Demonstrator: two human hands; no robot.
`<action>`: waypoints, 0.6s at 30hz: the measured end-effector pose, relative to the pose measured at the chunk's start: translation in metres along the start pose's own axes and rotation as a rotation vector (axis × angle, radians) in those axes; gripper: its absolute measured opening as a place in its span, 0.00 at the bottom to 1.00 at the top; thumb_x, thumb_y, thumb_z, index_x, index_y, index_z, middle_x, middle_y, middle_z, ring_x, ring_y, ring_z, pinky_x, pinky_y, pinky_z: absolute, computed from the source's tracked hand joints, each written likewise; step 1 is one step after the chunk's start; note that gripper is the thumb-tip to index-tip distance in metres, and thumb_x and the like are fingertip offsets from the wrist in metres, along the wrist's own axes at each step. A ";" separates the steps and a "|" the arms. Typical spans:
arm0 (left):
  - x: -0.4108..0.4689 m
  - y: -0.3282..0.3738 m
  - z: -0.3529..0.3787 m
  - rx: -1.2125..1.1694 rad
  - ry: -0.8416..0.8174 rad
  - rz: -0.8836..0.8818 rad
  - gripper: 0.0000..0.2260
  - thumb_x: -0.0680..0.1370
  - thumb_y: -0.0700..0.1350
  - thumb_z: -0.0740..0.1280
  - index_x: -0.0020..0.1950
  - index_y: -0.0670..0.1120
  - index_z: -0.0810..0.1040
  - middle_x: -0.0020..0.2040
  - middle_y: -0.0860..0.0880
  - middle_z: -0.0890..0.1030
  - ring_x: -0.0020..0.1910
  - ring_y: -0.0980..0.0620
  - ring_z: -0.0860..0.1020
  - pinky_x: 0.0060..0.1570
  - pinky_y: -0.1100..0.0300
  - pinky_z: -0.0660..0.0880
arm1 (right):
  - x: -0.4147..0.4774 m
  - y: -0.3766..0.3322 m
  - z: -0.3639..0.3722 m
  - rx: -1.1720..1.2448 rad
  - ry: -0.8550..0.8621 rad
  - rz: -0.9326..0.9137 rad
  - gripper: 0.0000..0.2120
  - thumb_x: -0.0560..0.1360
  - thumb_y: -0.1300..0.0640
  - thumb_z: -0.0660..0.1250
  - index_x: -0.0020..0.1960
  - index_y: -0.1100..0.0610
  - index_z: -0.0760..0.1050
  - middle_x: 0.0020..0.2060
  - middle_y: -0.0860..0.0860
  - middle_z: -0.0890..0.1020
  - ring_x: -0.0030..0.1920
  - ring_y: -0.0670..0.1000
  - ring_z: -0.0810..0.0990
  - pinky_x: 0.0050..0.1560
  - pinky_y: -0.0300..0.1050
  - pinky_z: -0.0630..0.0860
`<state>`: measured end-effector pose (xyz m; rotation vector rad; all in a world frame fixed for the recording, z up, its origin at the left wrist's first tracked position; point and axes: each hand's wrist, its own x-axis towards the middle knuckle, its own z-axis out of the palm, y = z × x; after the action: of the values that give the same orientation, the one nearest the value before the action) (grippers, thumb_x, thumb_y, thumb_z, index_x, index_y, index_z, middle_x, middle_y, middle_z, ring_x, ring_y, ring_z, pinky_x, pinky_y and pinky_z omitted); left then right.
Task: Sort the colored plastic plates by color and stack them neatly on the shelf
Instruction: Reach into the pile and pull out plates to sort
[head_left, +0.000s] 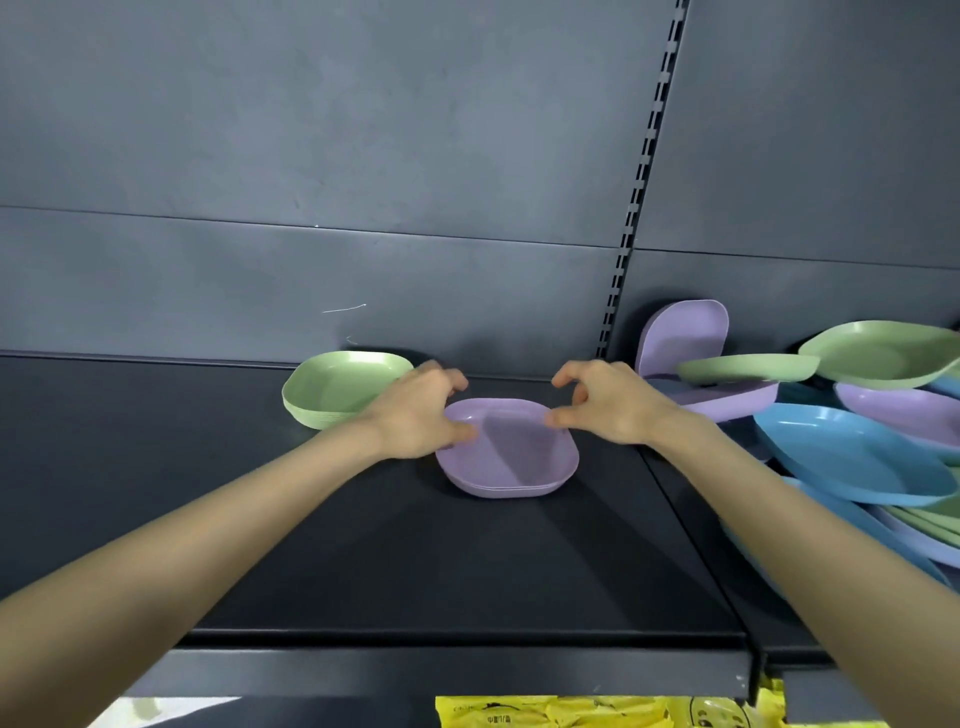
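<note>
A low stack of purple plates (511, 452) lies on the dark shelf (363, 545), in the middle. My left hand (415, 415) grips its far left corner, thumb inside the rim and fingers curled behind it. My right hand (608, 405) pinches the far right corner, thumb tip on the rim and fingers curled just above the edge. A stack of green plates (337, 389) stands to the left, against the back wall and partly behind my left hand. A mixed heap of purple, green and blue plates (852, 452) fills the shelf on the right.
One purple plate (685, 332) leans upright against the back panel beside the slotted upright (623, 260). Yellow packets (571, 714) show on the level below the shelf's front edge. The grey back wall stands close behind the plates.
</note>
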<state>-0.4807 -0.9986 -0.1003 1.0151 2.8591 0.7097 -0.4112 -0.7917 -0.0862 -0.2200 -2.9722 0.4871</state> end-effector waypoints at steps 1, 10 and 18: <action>0.000 0.004 -0.006 0.042 0.016 0.039 0.25 0.74 0.50 0.70 0.68 0.44 0.69 0.62 0.46 0.71 0.59 0.47 0.73 0.58 0.57 0.70 | -0.002 -0.001 -0.007 0.008 0.030 -0.013 0.26 0.71 0.47 0.71 0.66 0.54 0.71 0.54 0.55 0.78 0.51 0.52 0.73 0.56 0.45 0.72; 0.015 0.074 -0.049 0.156 0.139 0.284 0.24 0.76 0.51 0.67 0.70 0.49 0.67 0.66 0.47 0.69 0.66 0.46 0.68 0.64 0.56 0.64 | -0.035 0.019 -0.087 -0.156 0.268 -0.029 0.21 0.73 0.52 0.70 0.64 0.55 0.73 0.58 0.56 0.76 0.59 0.57 0.73 0.59 0.47 0.69; 0.026 0.155 -0.032 0.163 0.201 0.430 0.23 0.76 0.51 0.67 0.70 0.49 0.67 0.66 0.47 0.70 0.68 0.46 0.66 0.66 0.50 0.64 | -0.087 0.075 -0.135 -0.206 0.353 0.059 0.21 0.73 0.53 0.68 0.65 0.54 0.72 0.62 0.57 0.73 0.61 0.59 0.72 0.61 0.52 0.70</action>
<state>-0.4148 -0.8897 -0.0022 1.7076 2.9296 0.6354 -0.2976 -0.6942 0.0079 -0.3717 -2.6697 0.1275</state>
